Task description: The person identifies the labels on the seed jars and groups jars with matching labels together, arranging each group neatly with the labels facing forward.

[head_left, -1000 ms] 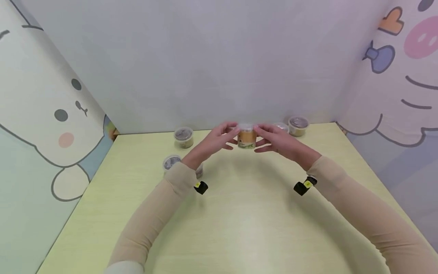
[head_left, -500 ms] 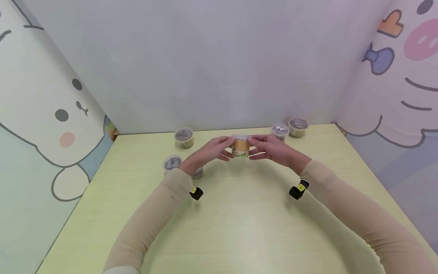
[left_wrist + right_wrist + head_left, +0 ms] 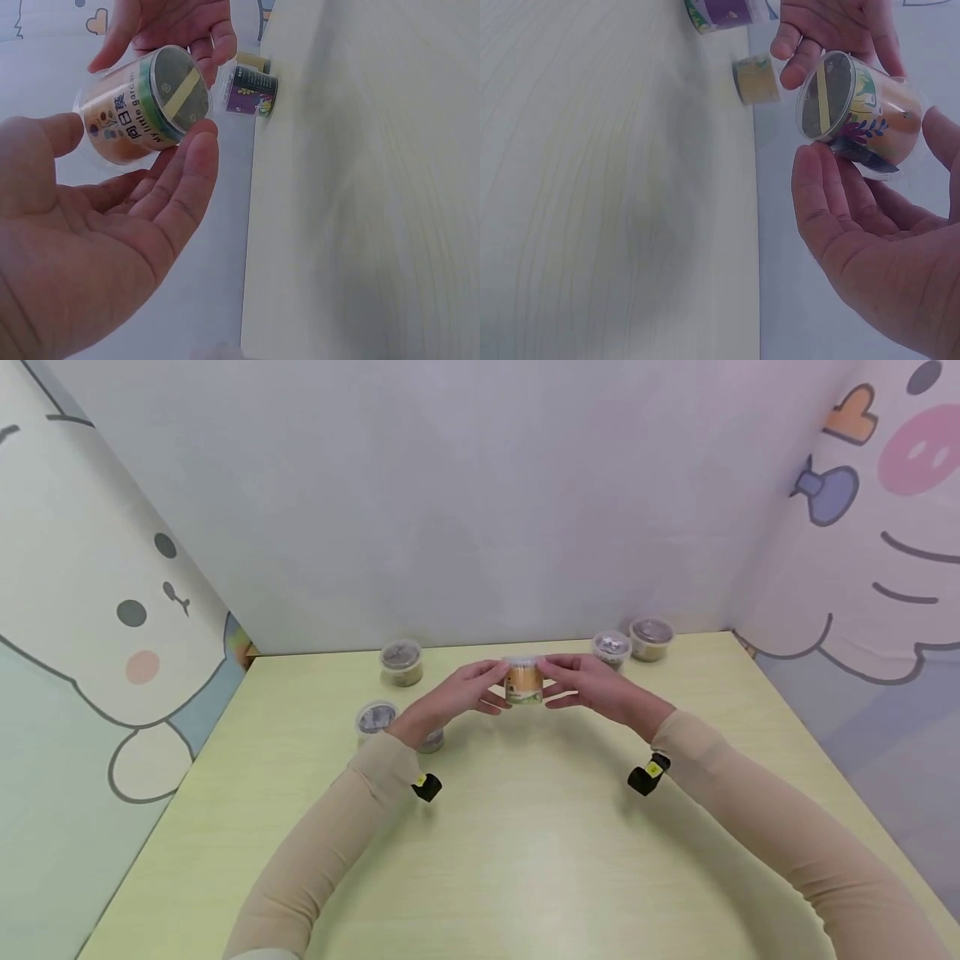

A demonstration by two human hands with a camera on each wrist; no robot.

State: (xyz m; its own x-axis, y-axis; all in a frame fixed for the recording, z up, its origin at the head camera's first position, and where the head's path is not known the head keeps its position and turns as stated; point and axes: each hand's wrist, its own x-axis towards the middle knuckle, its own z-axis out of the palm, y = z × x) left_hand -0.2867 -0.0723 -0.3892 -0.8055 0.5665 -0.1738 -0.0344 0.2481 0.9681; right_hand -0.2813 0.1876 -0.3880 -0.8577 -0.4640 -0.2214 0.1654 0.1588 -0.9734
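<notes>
A small lidded plastic cup (image 3: 524,683) with an orange label is held above the table's far half, between both hands. My left hand (image 3: 459,692) grips its left side, thumb near the lid and fingers lower down. From the other side, my right hand (image 3: 594,687) holds it the same way. In the left wrist view the cup (image 3: 124,112) shows "My little garden" lettering and a dark base crossed by a pale strip. Leaf drawings mark the label of the cup (image 3: 885,120) in the right wrist view.
On the pale wooden table (image 3: 510,860), a lidded cup (image 3: 402,662) stands at the back left. Nearer are another cup (image 3: 376,717) and one partly hidden cup (image 3: 433,742) by the left wrist. Two cups, a smaller (image 3: 611,647) and a larger (image 3: 652,638), stand back right.
Both hands have brought the cup nearer to me and slightly left, mostly in the first half second. The smaller back-right cup, partly covered before, is now in plain view.
</notes>
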